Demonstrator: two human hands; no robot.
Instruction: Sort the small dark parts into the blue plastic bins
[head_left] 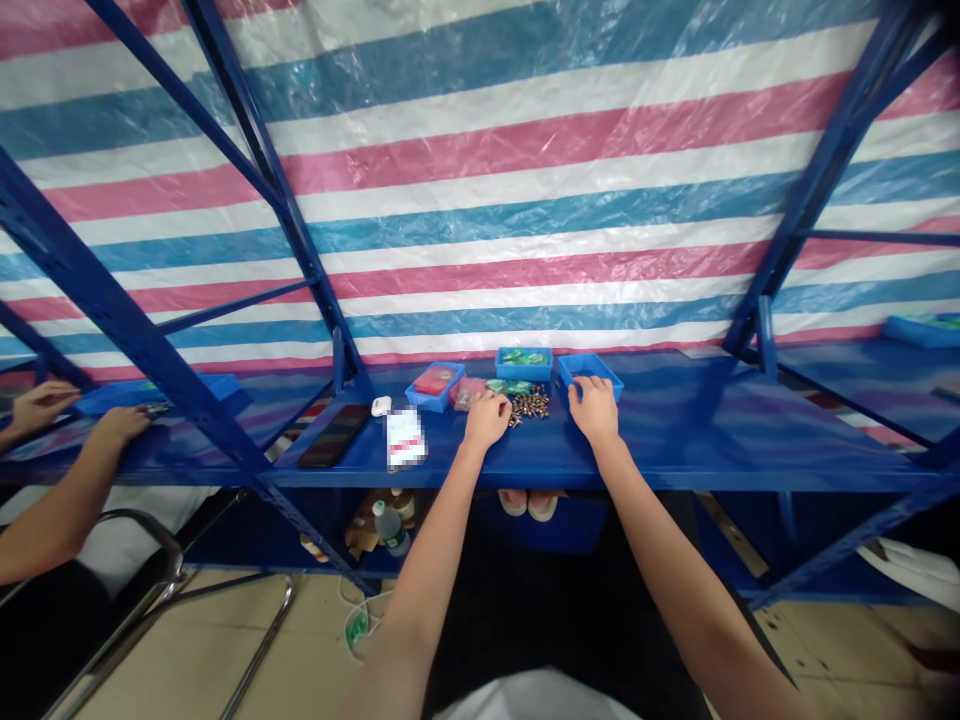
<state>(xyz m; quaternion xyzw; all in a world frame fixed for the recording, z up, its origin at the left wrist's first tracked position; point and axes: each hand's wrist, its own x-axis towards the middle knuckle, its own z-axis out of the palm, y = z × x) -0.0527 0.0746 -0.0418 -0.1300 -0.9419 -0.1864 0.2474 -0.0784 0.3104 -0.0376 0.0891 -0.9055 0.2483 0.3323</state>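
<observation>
Our left hand curls beside brass-coloured pieces at its two o'clock; our right hand, fingers bent, reaches over the blue tray at its twelve; how tightly either closes, or on what, we cannot tell

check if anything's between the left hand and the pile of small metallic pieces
Nothing visible does: the left hand is right at the left edge of the pile of small metallic pieces. The green items lie behind the pile, not between them.
</observation>
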